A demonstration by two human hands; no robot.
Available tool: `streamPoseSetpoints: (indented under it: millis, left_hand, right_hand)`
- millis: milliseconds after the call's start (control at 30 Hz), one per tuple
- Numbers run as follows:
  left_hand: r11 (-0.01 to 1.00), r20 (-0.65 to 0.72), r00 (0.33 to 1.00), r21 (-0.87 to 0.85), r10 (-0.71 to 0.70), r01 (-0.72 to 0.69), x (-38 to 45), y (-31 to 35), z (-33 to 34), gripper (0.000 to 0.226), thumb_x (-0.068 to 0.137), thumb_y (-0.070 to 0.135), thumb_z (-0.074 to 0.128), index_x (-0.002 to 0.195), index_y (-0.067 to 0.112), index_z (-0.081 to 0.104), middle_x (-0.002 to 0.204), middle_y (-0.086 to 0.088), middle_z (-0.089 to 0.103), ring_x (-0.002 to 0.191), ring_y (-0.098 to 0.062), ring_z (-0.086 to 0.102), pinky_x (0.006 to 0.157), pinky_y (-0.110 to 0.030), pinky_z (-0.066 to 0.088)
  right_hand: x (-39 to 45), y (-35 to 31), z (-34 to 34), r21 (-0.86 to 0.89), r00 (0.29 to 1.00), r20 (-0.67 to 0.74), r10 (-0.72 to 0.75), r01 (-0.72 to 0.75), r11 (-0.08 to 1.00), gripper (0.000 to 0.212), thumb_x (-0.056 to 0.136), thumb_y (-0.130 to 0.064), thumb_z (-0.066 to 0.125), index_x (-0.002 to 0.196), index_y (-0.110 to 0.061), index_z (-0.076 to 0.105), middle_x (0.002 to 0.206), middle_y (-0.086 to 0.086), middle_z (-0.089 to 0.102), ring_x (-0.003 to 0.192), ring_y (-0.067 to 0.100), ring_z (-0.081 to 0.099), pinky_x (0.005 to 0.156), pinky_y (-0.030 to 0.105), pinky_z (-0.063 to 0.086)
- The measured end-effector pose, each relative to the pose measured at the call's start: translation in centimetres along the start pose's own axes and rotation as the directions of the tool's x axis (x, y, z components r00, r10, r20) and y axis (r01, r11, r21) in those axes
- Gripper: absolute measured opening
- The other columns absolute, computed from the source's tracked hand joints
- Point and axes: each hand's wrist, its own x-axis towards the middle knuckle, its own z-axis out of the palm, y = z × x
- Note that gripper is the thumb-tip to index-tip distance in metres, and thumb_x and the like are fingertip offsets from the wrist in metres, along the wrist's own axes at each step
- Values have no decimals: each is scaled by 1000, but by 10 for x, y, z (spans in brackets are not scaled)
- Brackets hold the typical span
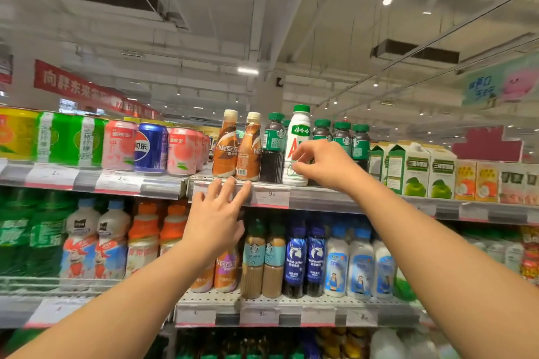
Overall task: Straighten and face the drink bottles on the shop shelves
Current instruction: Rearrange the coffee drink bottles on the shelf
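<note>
left hand (214,220) grip apart at top shelf (320,198) edge | right hand (323,164) grip clamped on white bottle (297,142) | ceiling lights overhead

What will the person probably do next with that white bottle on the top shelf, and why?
Probably close the right hand on the white bottle and turn it square. The fingers curl at its side without plainly gripping it, and its red label shows only in part behind the hand. The left hand is spread open by the shelf edge.
</note>
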Motion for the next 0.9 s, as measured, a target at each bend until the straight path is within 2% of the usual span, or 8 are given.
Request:
streamPoseSetpoints:
  millis: [100,200,333,467,567,667,733,900]
  left_hand:
    - [1000,-13,1000,-1,8,-8,2,-2,2,83,86,53,55,157,31,19,156,-8,33,140,-34,32,97,-53,43]
    - [1000,-34,999,3,15,-15,2,-2,4,83,84,52,56,157,30,23,154,-9,35,138,-35,35,95,-52,44]
    - [1000,-48,999,-4,16,-16,2,-3,4,83,82,52,57,156,29,27,153,-9,38,135,-35,37,91,-51,45]
    - [1000,-52,999,-2,17,-17,2,-2,5,85,78,51,62,154,26,34,149,-11,43,131,-37,41,89,-52,47]
    - [999,-52,998,9,34,-34,1,-1,5,87,75,49,64,153,24,35,147,-13,43,128,-38,43,88,-53,48]
    - [999,-51,998,28,46,-44,1,-1,2,87,76,48,63,154,23,33,148,-13,43,127,-38,42,87,-52,47]
    - [999,-50,998,34,38,-36,0,0,2,87,76,48,63,154,23,32,148,-13,41,128,-38,42,88,-52,47]
    - [999,-49,998,29,36,-35,0,1,2,86,76,46,62,153,23,33,147,-13,42,128,-37,41,87,-50,48]
  right_hand:
    - [26,2,-10,-47,979,-198,40,-50,998,19,86,-36,67,103,-28,71,97,-7,74,94,18,68,88,41,55]
    - [52,3,-20,-117,961,-268,69,-103,988,38,87,-32,66,124,-22,63,124,3,64,112,27,62,93,44,52]
    - [77,4,-23,-179,971,-200,131,-168,969,73,89,-31,64,154,-20,35,154,9,40,127,36,53,98,45,46]
    - [94,5,-20,-215,981,-107,161,-181,959,92,88,-36,66,163,-23,15,165,7,27,140,38,42,106,48,44]
    - [102,4,-13,-255,979,-106,174,-196,947,86,87,-35,66,160,-20,23,157,10,38,134,39,48,97,46,46]
    - [107,2,-9,-245,968,-185,168,-211,946,66,86,-32,67,143,-16,39,134,12,54,111,37,57,78,41,45]
    - [108,0,-8,-238,959,-233,159,-215,947,59,86,-37,71,131,-18,39,118,9,60,96,34,59,72,39,46]
    - [99,-2,-10,-169,941,-305,149,-207,964,65,79,-44,81,122,-23,37,102,4,64,87,30,63,71,39,54]
